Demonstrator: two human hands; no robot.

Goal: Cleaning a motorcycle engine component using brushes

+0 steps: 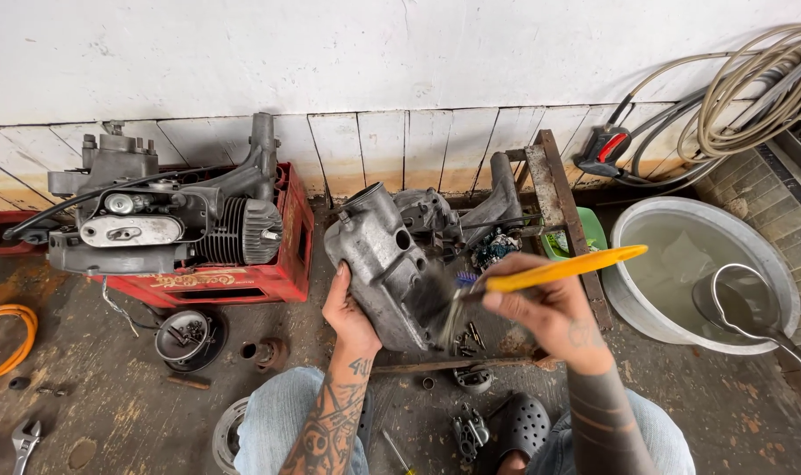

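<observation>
While the left hand (347, 308) is clasping the grey engine casing (387, 268) from below, right-hand fingers (506, 303) are clamping a yellow-handled brush (550, 271) whose bristles are touching the casing.

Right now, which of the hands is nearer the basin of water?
Right. The right hand, holding the yellow-handled brush, sits just left of the basin. The left hand grips the grey engine casing farther away.

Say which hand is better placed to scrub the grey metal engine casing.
Right. The right hand holds the yellow-handled brush, bristles at the grey metal engine casing; the left hand grips the casing's side.
</observation>
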